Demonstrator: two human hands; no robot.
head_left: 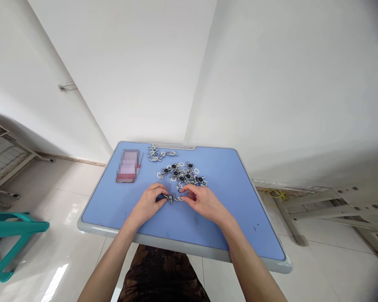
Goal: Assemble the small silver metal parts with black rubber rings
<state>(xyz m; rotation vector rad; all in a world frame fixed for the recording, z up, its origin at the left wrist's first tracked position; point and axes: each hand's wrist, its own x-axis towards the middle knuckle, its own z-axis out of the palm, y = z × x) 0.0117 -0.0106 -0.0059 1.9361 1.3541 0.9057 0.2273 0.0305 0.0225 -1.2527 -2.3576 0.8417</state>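
Observation:
My left hand (pixel 150 202) rests low over the table, thumb and forefinger curled against the left end of a small metal fitting (pixel 170 199) with a round opening. My right hand (pixel 204 203) is at the other side, its thumb and forefinger curved but apart. Its thumb tip is by a small flat metal piece (pixel 179 199) at the fitting's right, and its forefinger is beside a thin black ring (pixel 179 190). Just beyond the hands lies a loose pile of similar metal fittings (pixel 175 173) with black round caps. Flat oval metal plates (pixel 182 164) are mixed in among them.
On the blue table (pixel 113 214), a phone (pixel 127 165) with a blurred screen lies at the far left, next to a screwdriver (pixel 140 161). Several metal parts (pixel 163 154) sit near the back edge. A green stool (pixel 15 228) stands on the floor at left.

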